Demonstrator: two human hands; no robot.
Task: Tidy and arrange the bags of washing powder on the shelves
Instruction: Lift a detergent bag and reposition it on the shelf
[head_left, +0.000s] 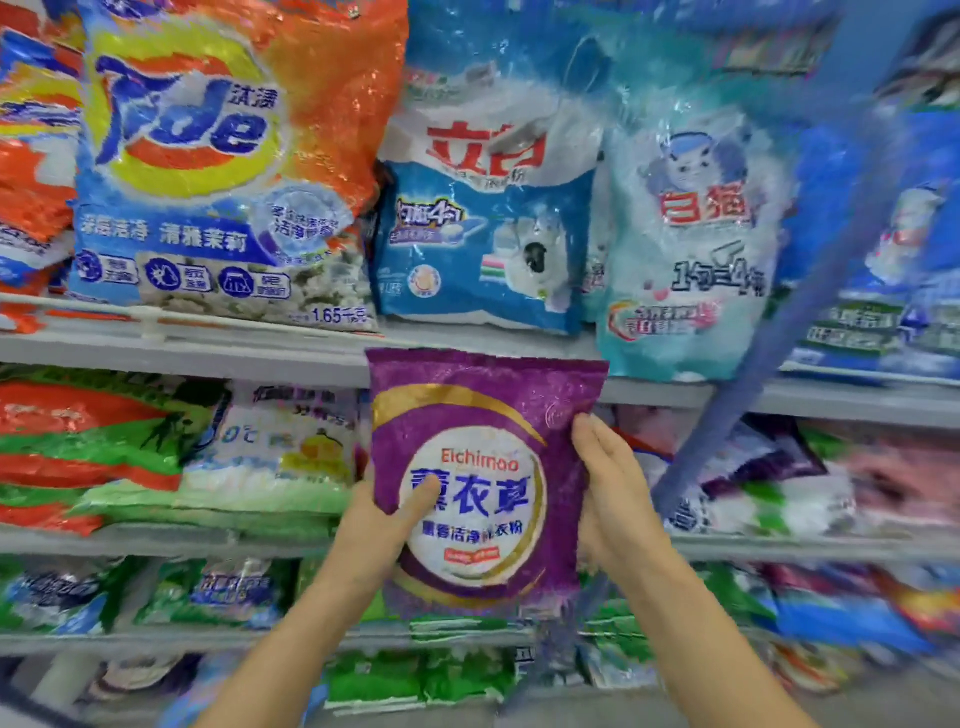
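I hold a purple bag of washing powder (483, 467) upright in front of the shelves, its white round label facing me. My left hand (387, 525) grips its lower left edge, thumb across the front. My right hand (610, 493) grips the right edge, fingers along the side. Above it, on the upper shelf (208, 348), stand a large orange Tide bag (228, 156), a blue and white bag (483, 208) and a pale turquoise bag (691, 244).
Green and red bags (88, 447) lie flat on the middle shelf at the left, with a white bag (280, 447) beside them. Mixed bags (779, 483) lie untidily at the right. A blue upright post (769, 364) slants across the right. Lower shelves hold several more green and blue bags.
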